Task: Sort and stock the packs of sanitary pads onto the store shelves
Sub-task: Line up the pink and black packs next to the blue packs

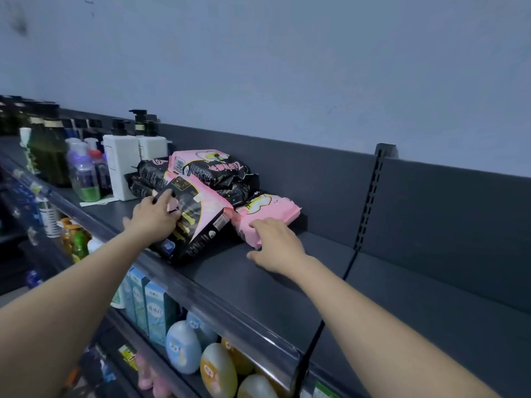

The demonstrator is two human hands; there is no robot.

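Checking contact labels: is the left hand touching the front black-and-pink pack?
Touching. Head view: the left hand lies on the front black-and-pink pack, fingers resting on it.

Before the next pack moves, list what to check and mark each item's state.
1. Left hand on black pack: ok, it rests on top.
2. Left hand's grip on that pack: cannot tell.
3. Right hand on pink pack: ok, fingers lie on its near end, not round it.
4. Bare shelf to the right for more packs: ok.
5. Stack behind is neat: not ok, its packs lie askew.
6. Black pack fully back from the shelf's front edge: cannot tell.
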